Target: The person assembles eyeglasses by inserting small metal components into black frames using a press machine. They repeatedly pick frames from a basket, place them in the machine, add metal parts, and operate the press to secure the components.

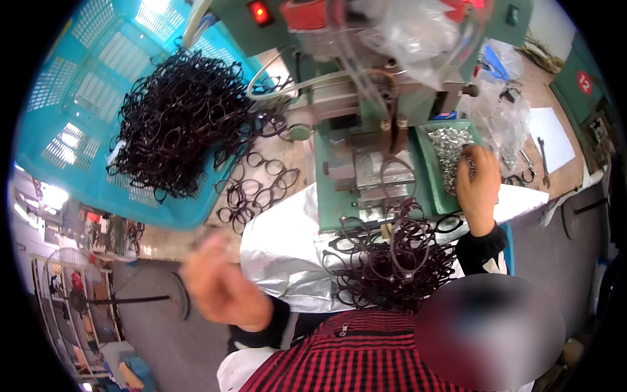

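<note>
My right hand (480,186) reaches into a green tray (439,195) of small silvery metal pieces (449,147). Its thumb and fingers are bent together among them; whatever they pinch is too small to name. Motion smears my left hand (225,281), raised over the near left edge of the worktable, so its fingers are unclear. Between the hands, a heap of dark eyeglass frames (392,268) lies on silver sheeting (281,251) at the front. One eyeglass frame (397,176) stands out at the metal fixture (375,163) of a green bench machine (333,196).
A blue plastic basket (78,130) at the left holds a large mound of eyeglass frames (176,124). Loose eyeglass frames (251,189) lie beside it. Plastic bags (496,104), a wrench (543,160) and white paper (552,140) are at the right. A fan (77,299) stands lower left.
</note>
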Motion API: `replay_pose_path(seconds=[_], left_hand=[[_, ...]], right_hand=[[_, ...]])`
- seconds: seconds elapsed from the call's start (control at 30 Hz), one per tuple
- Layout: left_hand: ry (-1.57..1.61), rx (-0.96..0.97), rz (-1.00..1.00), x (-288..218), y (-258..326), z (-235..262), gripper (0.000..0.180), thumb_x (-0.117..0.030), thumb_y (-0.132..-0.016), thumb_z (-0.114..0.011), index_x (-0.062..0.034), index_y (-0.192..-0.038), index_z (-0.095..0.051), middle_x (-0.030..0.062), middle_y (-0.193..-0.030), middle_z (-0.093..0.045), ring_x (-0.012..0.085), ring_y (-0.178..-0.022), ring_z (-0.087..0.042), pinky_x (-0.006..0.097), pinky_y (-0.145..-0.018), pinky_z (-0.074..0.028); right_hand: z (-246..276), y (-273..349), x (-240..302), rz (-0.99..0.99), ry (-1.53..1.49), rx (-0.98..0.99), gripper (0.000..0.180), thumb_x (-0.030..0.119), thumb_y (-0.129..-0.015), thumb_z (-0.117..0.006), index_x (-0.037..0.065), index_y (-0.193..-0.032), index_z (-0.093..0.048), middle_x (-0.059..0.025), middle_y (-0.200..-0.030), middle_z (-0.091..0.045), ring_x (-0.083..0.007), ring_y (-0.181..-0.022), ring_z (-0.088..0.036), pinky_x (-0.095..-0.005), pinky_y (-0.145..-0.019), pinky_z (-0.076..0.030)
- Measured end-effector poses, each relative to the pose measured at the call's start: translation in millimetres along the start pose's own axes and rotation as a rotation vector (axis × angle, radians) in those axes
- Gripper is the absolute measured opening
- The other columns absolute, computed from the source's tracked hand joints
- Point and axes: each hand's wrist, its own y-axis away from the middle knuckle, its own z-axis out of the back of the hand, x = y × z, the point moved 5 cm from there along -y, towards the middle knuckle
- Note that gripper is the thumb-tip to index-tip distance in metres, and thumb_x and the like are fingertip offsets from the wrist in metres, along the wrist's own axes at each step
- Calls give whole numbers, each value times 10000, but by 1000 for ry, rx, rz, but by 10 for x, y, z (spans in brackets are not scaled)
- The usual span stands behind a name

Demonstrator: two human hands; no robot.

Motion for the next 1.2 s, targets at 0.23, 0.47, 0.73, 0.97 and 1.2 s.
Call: replay_pose_path(seconds=[0.23, 0.47, 0.73, 0.97, 1.2], left_hand=[[-530, 558, 357, 1416, -574, -842, 305, -285, -955, -624, 1, -907, -715, 184, -1004, -712, 311, -940, -693, 399, -790, -536], [-758, 796, 636, 2799, 526, -1581, 462, -462, -852, -629, -30, -1004, -691, 238, -1011, -707, 437, -954, -670, 512, -818, -534], [146, 524, 644, 2052, 116, -1246, 152, -125, -966, -590, 26, -949, -584, 81, -747, -672, 122, -701, -640, 286, -621, -483], [545, 324, 806, 1362, 104, -1115, 68, -64, -1000, -556, -27, -958, -517, 65, -905, -633, 121, -781, -652, 258, -631, -552], [693, 26, 923, 1085, 362, -930, 59, -52, -998, -565, -38, -1021, -511, 110, -955, -648, 203, -836, -677, 344, -721, -605]], right_hand=[[14, -143, 83, -83, -281, -73, 63, 69, -779, -680, 49, -829, -713, -122, -854, -690, -324, -841, -644, -412, -764, -500], [315, 157, -69, -37, -202, -138, 148, -17, -774, -710, 47, -908, -719, -121, -877, -683, -322, -860, -630, -393, -774, -496], [565, 180, 140, -121, -419, -33, 172, -54, -768, -697, 31, -912, -735, -97, -883, -689, -248, -876, -642, -348, -800, -492], [-52, -423, 1007, -172, -1010, 167, 291, 6, -786, -699, -3, -1073, -655, -50, -919, -666, -147, -895, -627, -294, -833, -492], [-147, -263, 1080, -378, -1201, 141, 403, -19, -790, -706, -16, -1179, -598, -20, -914, -640, -92, -883, -596, -244, -839, -466]])
